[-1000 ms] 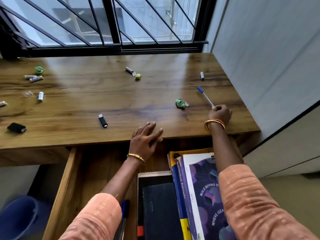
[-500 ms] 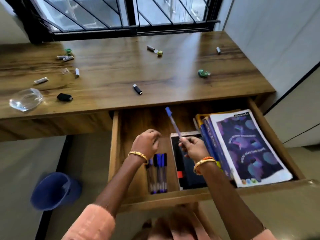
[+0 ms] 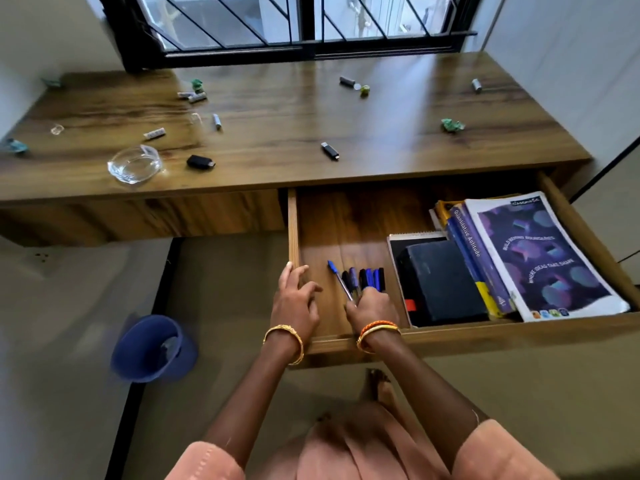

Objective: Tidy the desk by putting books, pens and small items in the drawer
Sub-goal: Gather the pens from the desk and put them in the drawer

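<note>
Head view: right hand [image 3: 372, 306] pinches a pen [image 3: 340, 280], its tip low in the drawer [image 3: 293, 230] beside the other pens [image 3: 367, 279] just beyond her fingers. Left hand [image 3: 294, 303] rests loosely spread on the drawer's side. Next I'd guess she lets go, then fetches desk [image 3: 277, 109] bits.

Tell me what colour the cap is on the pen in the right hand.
Blue cap, seen from the head view.

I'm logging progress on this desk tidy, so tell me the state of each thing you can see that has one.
Drawer: pulled open.
Blue-capped pen: capped, held by the right hand over the drawer floor.
Left hand: fingers relaxed, by the drawer's left wall.
Pens in the drawer: capped, lying side by side.
Books: closed, stacked in the drawer.
Glass bowl: upright on the desk.
Black USB stick: on the desk.
</note>
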